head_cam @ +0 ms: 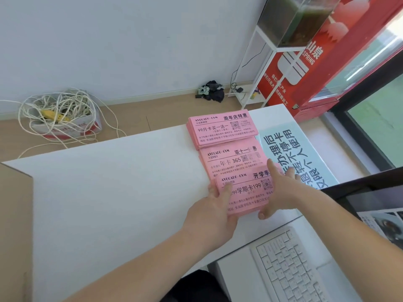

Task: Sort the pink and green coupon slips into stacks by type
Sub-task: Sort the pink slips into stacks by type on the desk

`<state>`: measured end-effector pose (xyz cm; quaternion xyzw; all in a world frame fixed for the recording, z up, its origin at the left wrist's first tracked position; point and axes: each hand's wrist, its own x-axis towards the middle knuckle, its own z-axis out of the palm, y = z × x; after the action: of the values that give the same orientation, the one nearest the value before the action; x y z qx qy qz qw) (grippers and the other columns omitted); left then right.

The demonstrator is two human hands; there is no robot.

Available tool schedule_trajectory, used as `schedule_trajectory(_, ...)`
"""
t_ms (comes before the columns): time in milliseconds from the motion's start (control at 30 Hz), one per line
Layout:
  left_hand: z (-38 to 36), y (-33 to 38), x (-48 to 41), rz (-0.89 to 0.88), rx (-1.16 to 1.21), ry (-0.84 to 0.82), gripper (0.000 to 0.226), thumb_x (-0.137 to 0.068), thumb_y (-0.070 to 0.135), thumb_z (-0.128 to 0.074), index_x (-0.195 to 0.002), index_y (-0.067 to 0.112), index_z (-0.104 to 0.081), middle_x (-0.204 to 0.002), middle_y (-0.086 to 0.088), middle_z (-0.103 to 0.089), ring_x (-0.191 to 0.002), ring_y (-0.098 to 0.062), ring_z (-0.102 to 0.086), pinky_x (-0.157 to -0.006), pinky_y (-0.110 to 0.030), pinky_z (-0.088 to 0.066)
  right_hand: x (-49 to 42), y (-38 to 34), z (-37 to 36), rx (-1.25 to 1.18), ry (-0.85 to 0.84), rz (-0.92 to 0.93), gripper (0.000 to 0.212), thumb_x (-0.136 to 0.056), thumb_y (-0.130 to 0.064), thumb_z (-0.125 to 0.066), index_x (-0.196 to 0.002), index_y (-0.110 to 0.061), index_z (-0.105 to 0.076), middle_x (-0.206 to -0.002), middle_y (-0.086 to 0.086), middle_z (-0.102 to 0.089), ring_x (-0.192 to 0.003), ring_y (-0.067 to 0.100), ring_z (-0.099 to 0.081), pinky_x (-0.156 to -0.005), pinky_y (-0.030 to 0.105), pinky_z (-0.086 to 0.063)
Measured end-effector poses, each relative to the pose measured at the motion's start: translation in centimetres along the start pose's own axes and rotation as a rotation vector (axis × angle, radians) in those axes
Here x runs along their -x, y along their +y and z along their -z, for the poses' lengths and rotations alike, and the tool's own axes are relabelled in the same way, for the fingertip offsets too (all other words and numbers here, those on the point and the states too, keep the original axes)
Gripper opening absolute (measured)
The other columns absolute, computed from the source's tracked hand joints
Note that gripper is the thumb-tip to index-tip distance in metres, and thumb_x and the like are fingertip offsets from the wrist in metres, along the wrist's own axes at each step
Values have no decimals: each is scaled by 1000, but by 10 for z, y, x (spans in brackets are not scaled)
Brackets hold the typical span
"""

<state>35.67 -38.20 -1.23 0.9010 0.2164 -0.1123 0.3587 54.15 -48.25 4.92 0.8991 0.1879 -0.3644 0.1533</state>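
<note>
Left hand [214, 207] grips the nearest pink stack [246, 194] on the surface [109, 192]; right hand [282, 192] presses flat against its side.

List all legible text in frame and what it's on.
"周年庆特惠", "99月卡买一送一": far pink stack
"双十一", "年卡 365": middle pink stack
"开学季", "学期卡199": near pink stack
"AVOCADO·GYM": all three stacks
"SPRING", "山泉": red cabinet
"使用": blue sign
Fine print, cardboard box lettering: too blurred.

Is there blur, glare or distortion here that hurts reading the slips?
Head view: even daylight, no glare; far stack prints sharp; middle stack smeared around its QR code; near stack readable; wide-angle lens leans the shelf.
</note>
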Motion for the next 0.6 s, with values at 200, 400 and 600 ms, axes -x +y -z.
schedule_trajectory(200, 40, -40, 39, 22, 174, 91, 68, -100, 46, -53, -159, 39, -20, -152, 13, -44, -131, -6, -50, -110, -27, -40, 31, -55, 18, 45, 127, 299, 110, -76, -53, -84, -162, -32, -19, -170, 3, -14, -155, 28, -19, -120, 54, -28)
schedule_trajectory(400, 100, -101, 108, 186, 432, 341, 35, -96, 42, -64, -130, 36, -62, -113, 21, -65, -95, 12, -61, -91, -21, -51, 70, -165, 5, -267, 102, 696, 46, -94, -50, -65, -137, -40, -57, -123, -19, -62, -106, -2, -62, -88, 25, -52)
schedule_trajectory(600, 137, -169, 213, 326, 558, 599, 22, -96, 36, -66, -118, 36, -68, -107, 22, -68, -92, 11, -62, -75, -7, -46, 129, -291, -31, -223, 0, 913, 34, -97, -46, -62, -130, -36, -64, -110, -20, -66, -99, -2, -64, -82, 24, -56)
